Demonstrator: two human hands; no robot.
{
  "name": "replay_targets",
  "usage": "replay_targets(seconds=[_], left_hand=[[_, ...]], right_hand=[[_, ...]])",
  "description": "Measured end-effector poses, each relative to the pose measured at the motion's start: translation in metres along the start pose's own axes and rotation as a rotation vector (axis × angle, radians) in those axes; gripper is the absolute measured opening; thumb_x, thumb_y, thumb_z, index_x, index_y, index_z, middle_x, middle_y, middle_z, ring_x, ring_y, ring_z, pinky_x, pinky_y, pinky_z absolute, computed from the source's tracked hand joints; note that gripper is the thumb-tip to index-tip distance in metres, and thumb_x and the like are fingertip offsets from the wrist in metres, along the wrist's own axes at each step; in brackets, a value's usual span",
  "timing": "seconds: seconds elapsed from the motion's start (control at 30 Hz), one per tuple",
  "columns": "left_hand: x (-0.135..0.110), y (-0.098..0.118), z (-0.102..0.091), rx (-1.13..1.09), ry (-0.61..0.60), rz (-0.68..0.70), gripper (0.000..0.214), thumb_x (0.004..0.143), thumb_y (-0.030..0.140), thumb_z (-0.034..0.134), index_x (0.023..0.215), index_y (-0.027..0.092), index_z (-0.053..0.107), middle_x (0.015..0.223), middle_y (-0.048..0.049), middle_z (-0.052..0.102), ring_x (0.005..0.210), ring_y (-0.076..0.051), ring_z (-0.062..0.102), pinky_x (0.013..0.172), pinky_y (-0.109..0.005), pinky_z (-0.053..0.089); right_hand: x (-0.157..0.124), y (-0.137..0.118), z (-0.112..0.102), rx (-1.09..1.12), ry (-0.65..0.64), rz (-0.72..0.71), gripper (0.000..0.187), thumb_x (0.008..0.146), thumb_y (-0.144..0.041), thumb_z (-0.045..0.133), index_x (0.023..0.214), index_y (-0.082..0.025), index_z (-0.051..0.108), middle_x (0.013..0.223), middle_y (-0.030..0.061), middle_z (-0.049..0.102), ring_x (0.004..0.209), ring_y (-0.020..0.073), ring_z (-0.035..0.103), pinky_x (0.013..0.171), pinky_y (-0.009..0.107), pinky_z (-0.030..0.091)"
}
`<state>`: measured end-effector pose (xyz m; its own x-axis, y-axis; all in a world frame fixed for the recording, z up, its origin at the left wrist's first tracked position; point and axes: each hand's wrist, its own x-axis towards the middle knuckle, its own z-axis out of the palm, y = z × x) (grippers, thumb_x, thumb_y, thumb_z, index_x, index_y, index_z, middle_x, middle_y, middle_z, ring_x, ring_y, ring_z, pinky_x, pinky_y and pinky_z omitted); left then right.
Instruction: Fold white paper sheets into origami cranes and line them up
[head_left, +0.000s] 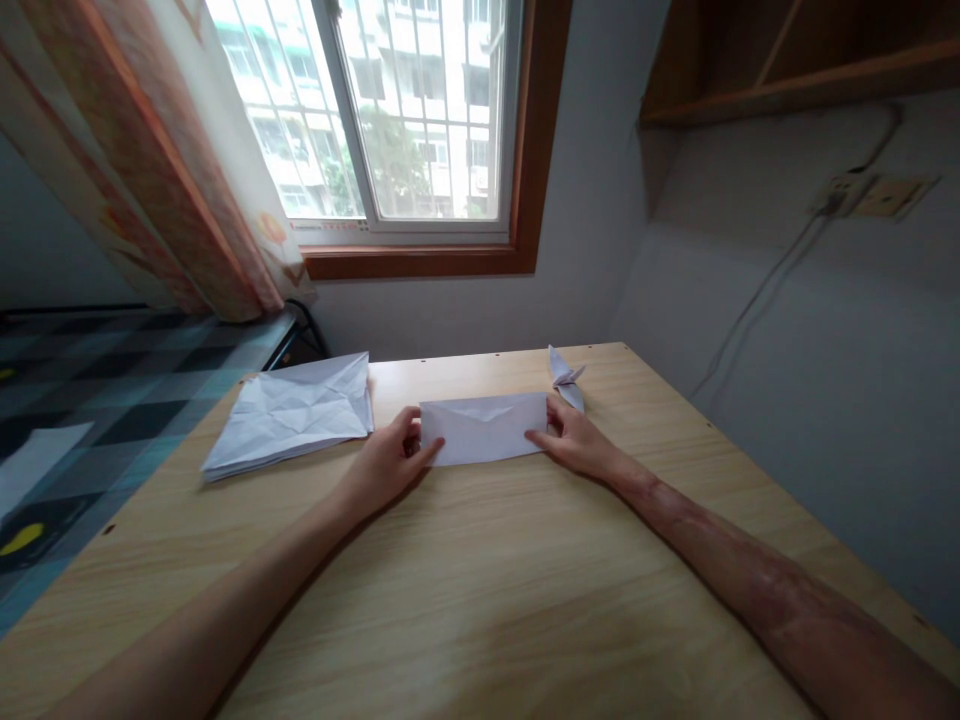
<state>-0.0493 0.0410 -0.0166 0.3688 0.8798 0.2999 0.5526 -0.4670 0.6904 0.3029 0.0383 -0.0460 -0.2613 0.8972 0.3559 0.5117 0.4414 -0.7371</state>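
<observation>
A folded white sheet of paper (484,427), a long rectangle with crease lines, lies flat on the wooden table (480,590). My left hand (390,462) pinches its left end between thumb and fingers. My right hand (574,438) grips the right end, thumb on top of the paper. Just behind my right hand stands a small folded paper figure (566,380) with pointed tips.
A stack of creased white sheets (292,412) lies at the table's back left. Beyond the left edge is a bed with a checked cover (90,400). A window (390,110), a curtain (150,160) and grey walls close off the back and right.
</observation>
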Motion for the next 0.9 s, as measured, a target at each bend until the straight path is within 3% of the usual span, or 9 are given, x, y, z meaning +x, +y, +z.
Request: replay_targets(seconds=[0.1, 0.17, 0.27, 0.33, 0.4, 0.5, 0.57, 0.67, 0.9], left_hand=[[-0.002, -0.002, 0.002, 0.107, 0.05, 0.0, 0.055, 0.097, 0.042, 0.071, 0.144, 0.024, 0.049, 0.088, 0.0032, 0.07, 0.063, -0.016, 0.063, 0.061, -0.027, 0.049], [-0.003, -0.002, 0.003, 0.207, 0.103, 0.024, 0.069, 0.094, 0.04, 0.074, 0.153, 0.026, 0.043, 0.102, -0.0002, 0.071, 0.069, -0.017, 0.066, 0.067, -0.031, 0.055], [-0.003, 0.001, 0.002, 0.354, 0.178, 0.158, 0.071, 0.095, 0.037, 0.074, 0.158, 0.026, 0.045, 0.138, -0.0119, 0.067, 0.103, -0.026, 0.074, 0.097, -0.046, 0.063], [-0.002, 0.003, 0.0, 0.409, 0.106, 0.271, 0.059, 0.102, 0.033, 0.064, 0.159, 0.028, 0.051, 0.161, -0.0143, 0.058, 0.136, -0.033, 0.065, 0.12, -0.054, 0.053], [-0.001, 0.005, -0.001, 0.432, -0.041, 0.332, 0.048, 0.109, 0.031, 0.053, 0.157, 0.029, 0.058, 0.17, -0.0104, 0.054, 0.152, -0.034, 0.056, 0.129, -0.056, 0.046], [0.0, 0.008, -0.004, 0.427, -0.204, 0.337, 0.048, 0.111, 0.04, 0.053, 0.157, 0.027, 0.063, 0.168, -0.0105, 0.059, 0.155, -0.033, 0.055, 0.131, -0.054, 0.045], [-0.001, 0.011, -0.005, 0.434, -0.237, 0.332, 0.057, 0.108, 0.051, 0.061, 0.158, 0.024, 0.062, 0.166, -0.013, 0.061, 0.154, -0.035, 0.057, 0.129, -0.054, 0.047], [-0.002, 0.015, -0.006, 0.464, -0.202, 0.338, 0.057, 0.104, 0.058, 0.066, 0.151, 0.026, 0.069, 0.159, -0.0137, 0.067, 0.143, -0.036, 0.066, 0.121, -0.055, 0.054], [-0.003, 0.018, -0.004, 0.55, -0.165, 0.433, 0.048, 0.103, 0.06, 0.068, 0.135, 0.024, 0.077, 0.14, -0.0118, 0.08, 0.125, -0.036, 0.076, 0.108, -0.052, 0.059]], right_hand=[[-0.001, 0.004, 0.005, -0.076, 0.079, -0.004, 0.092, 0.092, -0.038, 0.079, 0.171, -0.021, 0.037, 0.133, 0.0127, 0.066, 0.095, 0.024, 0.068, 0.099, 0.045, 0.063], [-0.002, 0.005, 0.006, -0.13, 0.096, -0.039, 0.1, 0.092, -0.036, 0.078, 0.177, -0.024, 0.025, 0.142, 0.0147, 0.061, 0.105, 0.0264, 0.069, 0.108, 0.049, 0.061], [-0.002, 0.001, 0.003, -0.24, 0.098, -0.16, 0.088, 0.098, -0.035, 0.074, 0.175, -0.028, 0.033, 0.162, 0.0167, 0.051, 0.146, 0.0352, 0.055, 0.127, 0.058, 0.047], [-0.002, -0.003, 0.0, -0.312, 0.048, -0.237, 0.069, 0.103, -0.033, 0.068, 0.169, -0.03, 0.046, 0.17, 0.0145, 0.047, 0.16, 0.0355, 0.044, 0.134, 0.061, 0.038], [-0.001, -0.007, -0.002, -0.35, -0.068, -0.282, 0.053, 0.11, -0.03, 0.058, 0.162, -0.031, 0.058, 0.17, 0.0121, 0.053, 0.159, 0.0332, 0.048, 0.134, 0.06, 0.038], [-0.002, -0.012, -0.002, -0.372, -0.211, -0.292, 0.048, 0.113, -0.037, 0.057, 0.16, -0.028, 0.062, 0.167, 0.0125, 0.059, 0.157, 0.0326, 0.053, 0.132, 0.058, 0.041], [-0.004, -0.015, -0.002, -0.392, -0.221, -0.288, 0.059, 0.108, -0.048, 0.067, 0.162, -0.025, 0.06, 0.169, 0.0145, 0.057, 0.157, 0.0353, 0.052, 0.132, 0.059, 0.04], [-0.005, -0.019, -0.002, -0.413, -0.203, -0.293, 0.066, 0.102, -0.053, 0.075, 0.16, -0.024, 0.062, 0.166, 0.0152, 0.059, 0.153, 0.0367, 0.056, 0.129, 0.058, 0.044], [-0.006, -0.033, -0.004, -0.455, -0.135, -0.326, 0.047, 0.104, -0.043, 0.069, 0.144, -0.019, 0.071, 0.145, 0.0165, 0.075, 0.132, 0.0357, 0.069, 0.117, 0.052, 0.052]])
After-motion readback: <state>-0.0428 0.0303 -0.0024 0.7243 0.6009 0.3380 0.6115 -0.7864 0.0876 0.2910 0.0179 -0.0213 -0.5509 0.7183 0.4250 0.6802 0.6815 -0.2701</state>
